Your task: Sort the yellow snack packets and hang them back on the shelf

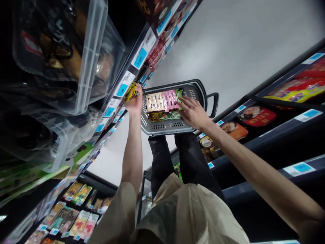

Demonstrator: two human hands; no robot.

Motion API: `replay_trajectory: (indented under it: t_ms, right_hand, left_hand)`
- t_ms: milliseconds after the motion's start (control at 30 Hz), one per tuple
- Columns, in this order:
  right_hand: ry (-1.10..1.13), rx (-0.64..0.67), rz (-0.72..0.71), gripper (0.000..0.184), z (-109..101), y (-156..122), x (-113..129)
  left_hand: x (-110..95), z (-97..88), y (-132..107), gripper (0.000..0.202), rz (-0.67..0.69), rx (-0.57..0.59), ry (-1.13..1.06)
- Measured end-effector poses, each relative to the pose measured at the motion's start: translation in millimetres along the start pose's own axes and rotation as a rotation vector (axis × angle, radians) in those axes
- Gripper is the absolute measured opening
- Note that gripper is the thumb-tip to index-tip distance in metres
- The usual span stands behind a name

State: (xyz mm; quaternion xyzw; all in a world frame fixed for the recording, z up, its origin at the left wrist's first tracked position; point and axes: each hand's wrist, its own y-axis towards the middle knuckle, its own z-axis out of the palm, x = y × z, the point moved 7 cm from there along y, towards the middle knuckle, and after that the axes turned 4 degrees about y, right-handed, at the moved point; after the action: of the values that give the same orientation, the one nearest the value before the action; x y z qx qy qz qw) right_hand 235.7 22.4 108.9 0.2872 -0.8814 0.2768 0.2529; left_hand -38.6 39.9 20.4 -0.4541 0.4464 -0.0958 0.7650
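My left hand (134,100) is closed on a yellow snack packet (130,91) right at the edge of the left-hand shelf, beside its blue price tags (121,89). A dark plastic shopping basket (162,127) stands on the floor between the shelves, in front of my legs. Rows of packets fill it: tan ones (154,101), pink ones (169,99) and a green one (179,94). My right hand (193,113) reaches into the basket from the right. Its fingers are stretched out and lie on the packets near the green one, gripping nothing that I can see.
Clear plastic bins (83,57) of goods hang out from the left shelf close to my head. Shelves of packaged food (256,117) line the right side, and more snack packets (76,217) fill the low left shelf. The basket's handle (212,104) points right over the pale floor (228,44).
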Motion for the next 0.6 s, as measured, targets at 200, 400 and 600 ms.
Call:
replay_trajectory:
  t_ms: [200, 400, 600]
  right_hand:
    - [0.057, 0.167, 0.248, 0.046, 69, -118, -48]
    - [0.213, 0.470, 0.322, 0.042, 150, -199, -9]
    - [0.222, 0.344, 0.356, 0.034, 169, -207, -1]
  left_hand:
    - [13, -13.2, -1, 0.052, 0.081, -0.040, 0.058]
    - [129, -43.8, -24, 0.043, -0.159, 0.153, 1.224]
    - [209, -82.6, -17, 0.061, -0.239, 0.376, 1.726]
